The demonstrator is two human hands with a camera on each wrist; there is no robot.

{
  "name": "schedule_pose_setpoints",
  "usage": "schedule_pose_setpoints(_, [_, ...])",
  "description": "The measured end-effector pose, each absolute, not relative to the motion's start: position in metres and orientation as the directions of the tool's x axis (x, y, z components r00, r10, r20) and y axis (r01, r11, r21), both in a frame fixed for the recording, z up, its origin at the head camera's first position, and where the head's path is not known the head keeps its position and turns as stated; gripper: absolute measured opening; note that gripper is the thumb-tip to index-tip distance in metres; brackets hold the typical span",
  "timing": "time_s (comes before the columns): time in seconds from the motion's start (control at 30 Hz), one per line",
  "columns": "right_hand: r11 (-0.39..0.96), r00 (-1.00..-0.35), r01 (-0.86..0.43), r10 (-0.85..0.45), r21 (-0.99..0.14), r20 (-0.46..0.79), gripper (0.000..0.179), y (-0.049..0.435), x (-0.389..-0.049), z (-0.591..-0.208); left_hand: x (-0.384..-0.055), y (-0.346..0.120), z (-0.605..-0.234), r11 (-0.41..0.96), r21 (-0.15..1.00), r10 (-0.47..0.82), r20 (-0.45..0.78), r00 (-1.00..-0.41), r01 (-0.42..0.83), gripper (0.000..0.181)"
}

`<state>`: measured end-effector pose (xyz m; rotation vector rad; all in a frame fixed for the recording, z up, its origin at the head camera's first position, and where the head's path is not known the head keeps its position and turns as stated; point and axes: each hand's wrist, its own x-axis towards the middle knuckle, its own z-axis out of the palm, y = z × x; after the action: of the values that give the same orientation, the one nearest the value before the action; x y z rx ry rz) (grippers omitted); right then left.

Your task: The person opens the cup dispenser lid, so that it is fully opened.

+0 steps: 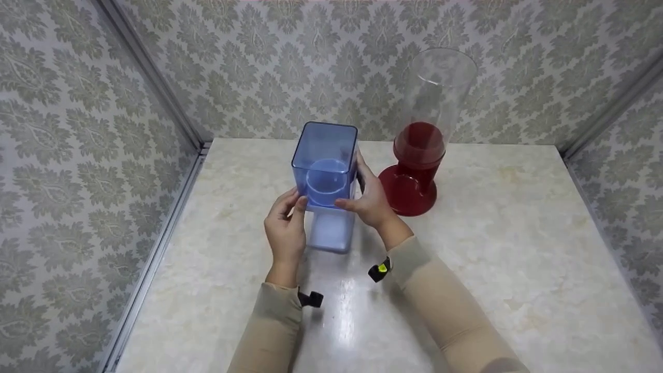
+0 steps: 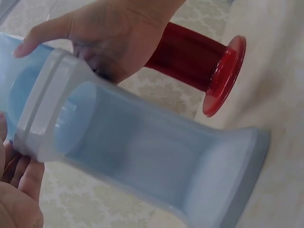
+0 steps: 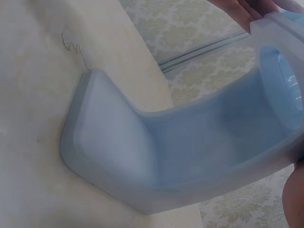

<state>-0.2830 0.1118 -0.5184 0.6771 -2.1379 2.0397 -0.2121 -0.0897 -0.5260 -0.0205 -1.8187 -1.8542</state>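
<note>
A clear blue square container (image 1: pixel 325 147), with a round ring visible inside at its bottom, sits at the top of a pale blue stand (image 1: pixel 332 230). In the left wrist view the stand (image 2: pixel 142 142) has a thick collar, a curved back and a flat foot resting on the table. My left hand (image 1: pixel 286 228) grips the left side where container and collar meet, thumb toward the front. On the opposite side my right hand (image 1: pixel 374 202) holds it, thumb across the front and fingers along the side. The far fingertips of the right hand are partly hidden.
To the right stands a red dispenser base (image 1: pixel 409 191) with a tall clear cylinder (image 1: pixel 440 93) on top, close beside my right hand. Patterned walls (image 1: pixel 311 67) rise behind and on both sides of the marbled tabletop (image 1: pixel 507 248).
</note>
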Motion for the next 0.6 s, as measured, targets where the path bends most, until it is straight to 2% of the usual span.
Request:
schedule_pose_setpoints(0.27, [-0.047,-0.885,-0.342,-0.32,-0.938,0.338,0.15,0.13,-0.285,-0.521,-0.201,-0.067,-0.528,0.184,0.877,-0.445,0.477,-0.758,0.444,0.027])
schedule_pose_setpoints(0.6, [-0.04,-0.887,-0.261,-0.384,-0.964,0.256,0.13,0.155,-0.29,-0.521,-0.186,-0.041,-0.534,0.286,0.789,-0.453,0.612,-0.648,0.544,0.024])
